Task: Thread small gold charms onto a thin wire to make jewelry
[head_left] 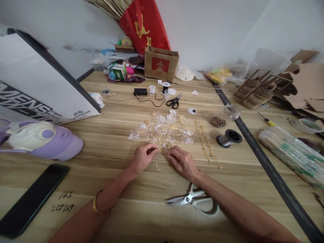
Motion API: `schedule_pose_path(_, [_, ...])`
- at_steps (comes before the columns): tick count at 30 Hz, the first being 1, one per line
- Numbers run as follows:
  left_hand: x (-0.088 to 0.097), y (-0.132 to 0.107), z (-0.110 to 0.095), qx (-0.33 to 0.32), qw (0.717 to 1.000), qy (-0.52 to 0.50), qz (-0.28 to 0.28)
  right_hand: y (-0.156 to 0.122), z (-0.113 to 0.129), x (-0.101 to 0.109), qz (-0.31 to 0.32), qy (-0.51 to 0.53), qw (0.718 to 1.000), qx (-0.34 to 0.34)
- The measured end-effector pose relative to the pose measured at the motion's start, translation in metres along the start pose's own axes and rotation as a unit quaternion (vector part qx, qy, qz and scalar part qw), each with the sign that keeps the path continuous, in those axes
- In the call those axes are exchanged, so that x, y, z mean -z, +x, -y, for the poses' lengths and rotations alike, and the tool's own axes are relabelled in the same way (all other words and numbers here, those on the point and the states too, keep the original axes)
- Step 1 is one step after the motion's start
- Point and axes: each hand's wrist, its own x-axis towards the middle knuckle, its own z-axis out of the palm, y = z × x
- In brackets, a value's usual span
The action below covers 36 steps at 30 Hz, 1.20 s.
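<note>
Your left hand [142, 158], fingertips pinched shut with any contents too small to tell, touches the near edge of the gold findings pile [163, 134] just ahead of it; right hand [182, 162] curls beside, equally near, grip hidden.

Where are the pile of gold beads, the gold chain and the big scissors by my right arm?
pile of gold beads [163, 136]: head view, middle of the pile.
gold chain [208, 147]: head view, midway along its length.
scissors [188, 198]: head view, the pivot where the blades cross.
</note>
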Motion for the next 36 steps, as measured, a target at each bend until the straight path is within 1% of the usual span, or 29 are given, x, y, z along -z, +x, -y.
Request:
schedule_pose_path(3, [0.0, 0.001, 0.001, -0.009, 1.0, 0.011, -0.004, 0.001, 0.0, 0.001, -0.006, 0.016, 1.0, -0.012])
schedule_pose_path(10, [-0.001, 0.003, 0.0, -0.012, 1.0, 0.018, 0.009, 0.003, -0.001, 0.003, -0.048, 0.065, 0.996, -0.039])
schedule_pose_path(17, [-0.003, 0.002, 0.003, -0.045, 0.99, 0.114, 0.074, 0.005, -0.005, 0.001, -0.084, 0.118, 0.984, -0.101])
schedule_pose_path(23, [-0.008, 0.003, 0.001, -0.077, 0.972, 0.194, 0.11, 0.005, -0.007, -0.001, -0.079, 0.132, 0.981, -0.119])
schedule_pose_path(28, [-0.011, 0.006, 0.003, -0.089, 0.971, 0.202, 0.097, 0.005, -0.007, -0.001, -0.073, 0.132, 0.981, -0.118])
schedule_pose_path(33, [-0.012, 0.006, 0.008, -0.074, 0.979, 0.177, 0.072, 0.005, -0.006, 0.001, -0.065, 0.136, 0.981, -0.123])
schedule_pose_path(36, [-0.012, 0.007, 0.01, -0.068, 0.979, 0.177, 0.07, 0.005, -0.005, 0.001, -0.066, 0.133, 0.982, -0.115])
